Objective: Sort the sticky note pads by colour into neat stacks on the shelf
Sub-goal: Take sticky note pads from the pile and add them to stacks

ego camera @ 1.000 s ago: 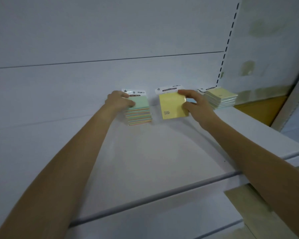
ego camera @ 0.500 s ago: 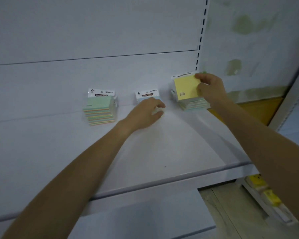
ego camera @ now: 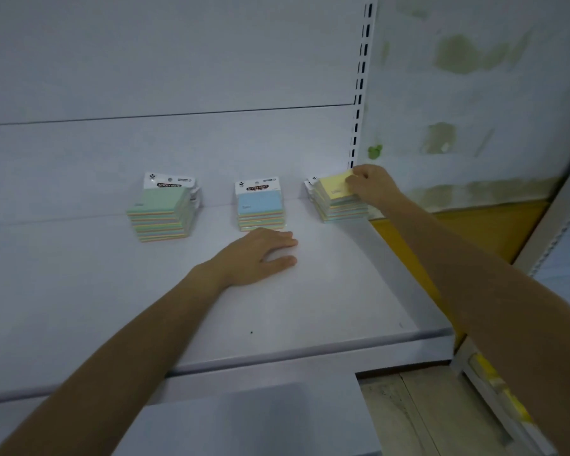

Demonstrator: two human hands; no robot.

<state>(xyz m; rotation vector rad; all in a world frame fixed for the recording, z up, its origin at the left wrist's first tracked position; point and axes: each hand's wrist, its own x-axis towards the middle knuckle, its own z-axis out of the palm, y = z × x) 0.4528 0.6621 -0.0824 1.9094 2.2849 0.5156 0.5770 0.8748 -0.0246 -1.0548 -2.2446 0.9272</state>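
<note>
Three stacks of packaged sticky note pads stand along the back of the white shelf [ego camera: 326,291]. The left stack [ego camera: 160,213] has a green pad on top, the middle stack [ego camera: 260,209] a blue one. On the right stack [ego camera: 339,207] lies a yellow pad [ego camera: 334,187], and my right hand [ego camera: 371,187] grips its right edge with curled fingers. My left hand [ego camera: 260,255] rests palm down on the shelf just in front of the blue stack, fingers relaxed, holding nothing.
A slotted upright [ego camera: 361,93] runs down the back panel behind the right stack. The shelf ends at its right edge near a stained wall [ego camera: 474,110]. Lower right, yellow packs [ego camera: 494,380] sit on another shelf.
My right hand has lowered the yellow pad onto the right stack. My left hand has drawn back from the blue stack and settled flat on the shelf.
</note>
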